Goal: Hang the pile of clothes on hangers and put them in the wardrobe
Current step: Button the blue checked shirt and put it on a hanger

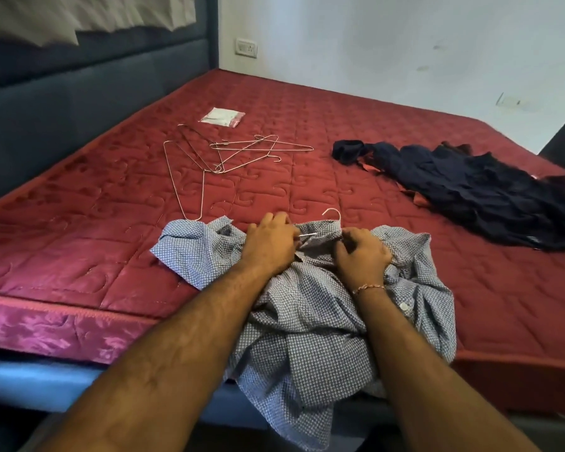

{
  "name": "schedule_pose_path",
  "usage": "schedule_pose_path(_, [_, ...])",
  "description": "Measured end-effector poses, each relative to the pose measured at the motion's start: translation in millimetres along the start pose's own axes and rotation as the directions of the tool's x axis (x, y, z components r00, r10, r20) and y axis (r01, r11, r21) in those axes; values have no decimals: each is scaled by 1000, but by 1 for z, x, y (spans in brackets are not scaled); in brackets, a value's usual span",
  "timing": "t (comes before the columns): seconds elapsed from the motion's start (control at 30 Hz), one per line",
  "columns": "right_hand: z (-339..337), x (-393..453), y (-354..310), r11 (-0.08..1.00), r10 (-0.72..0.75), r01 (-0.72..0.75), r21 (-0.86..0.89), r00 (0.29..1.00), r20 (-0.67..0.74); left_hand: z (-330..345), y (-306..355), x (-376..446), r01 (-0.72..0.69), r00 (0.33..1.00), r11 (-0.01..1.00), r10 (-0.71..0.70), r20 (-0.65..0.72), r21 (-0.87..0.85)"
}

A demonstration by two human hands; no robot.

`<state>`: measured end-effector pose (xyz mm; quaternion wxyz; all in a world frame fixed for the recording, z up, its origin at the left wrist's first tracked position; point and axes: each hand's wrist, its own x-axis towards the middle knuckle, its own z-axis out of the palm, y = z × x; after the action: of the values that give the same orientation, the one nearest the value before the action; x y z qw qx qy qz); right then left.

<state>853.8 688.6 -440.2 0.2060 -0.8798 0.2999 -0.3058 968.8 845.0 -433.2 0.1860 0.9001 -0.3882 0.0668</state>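
A blue-and-white patterned shirt [307, 321] lies crumpled at the near edge of the red mattress [307, 109], partly hanging over it. A wire hanger [332, 213] is inside the shirt; only its hook and a bit of wire show at the collar. My left hand [269, 246] grips the collar fabric beside the hanger's neck. My right hand [362, 256] grips the shirt fabric at the collar's right side. Several loose wire hangers [229, 151] lie farther back on the mattress. A dark navy garment [470, 187] is spread at the right.
A small clear plastic bag [222, 118] lies beyond the hangers. A dark padded headboard [79, 93] runs along the left, and a white wall [405, 44] with a socket stands behind the bed. The wardrobe is out of view.
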Motion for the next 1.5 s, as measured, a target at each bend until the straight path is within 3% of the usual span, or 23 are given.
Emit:
schedule_pose_path(0.1, [-7, 7, 3, 985, -37, 51, 164, 996, -87, -13, -1, 5, -10, 1000, 983, 9, -5, -183])
schedule_pose_path(0.23, [-28, 37, 4, 959, -147, 189, 211, 969, -200, -53, 1, 31, 143, 990, 957, -136, 45, -252])
schedule_pose_path(0.33, [-85, 77, -20, 935, -196, 259, 243, 947, -255, -119, 25, 62, 162, 971, 935, -208, -119, -316])
schedule_pose_path(0.47, [-232, 142, -93, 922, -210, 309, 232, 904, -372, -264, 102, 117, -69, 929, 919, -83, -360, -389])
schedule_pose_path(0.63, [-444, 220, -208, 922, -143, 177, 346, 982, -121, -471, 200, 182, -258, 867, 907, 66, -493, -332])
schedule_pose_path(0.7, [-519, 246, -255, 938, -137, 192, 289, 971, -198, -545, 234, 202, -330, 844, 905, 155, -513, -269])
schedule_pose_path(0.77, [-581, 267, -296, 946, -121, 210, 248, 935, -333, -608, 263, 218, -445, 815, 872, 299, -496, -206])
schedule_pose_path(0.87, [-646, 287, -339, 973, -106, 183, 144, 898, -426, -675, 293, 239, -573, 744, 812, 459, -485, -111])
schedule_pose_path(0.93, [-677, 289, -354, 989, -69, 129, 79, 850, -523, -702, 303, 251, -591, 734, 795, 460, -500, -138])
schedule_pose_path(1.03, [-704, 271, -372, 999, -38, 10, -45, 722, -691, -726, 316, 256, -635, 735, 716, 445, -512, -289])
schedule_pose_path(1.1, [-716, 255, -383, 992, -14, -87, -90, 638, -770, -734, 327, 255, -655, 731, 698, 489, -476, -289])
schedule_pose_path(1.17, [-729, 239, -393, 992, 2, -101, -70, 582, -813, -747, 337, 252, -688, 722, 639, 557, -410, -344])
schedule_pose_path(1.23, [-744, 216, -401, 990, 9, -119, -72, 571, -821, -762, 343, 250, -728, 680, 524, 633, -370, -443])
schedule_pose_path(1.37, [-784, 158, -424, 970, 20, -212, -121, 563, -826, -795, 367, 233, -772, 494, 197, 785, -374, -605])
schedule_pose_path(1.5, [-836, 87, -453, 930, 69, -341, -134, 522, -850, -828, 418, 189, -816, 360, 77, 844, -398, -573])
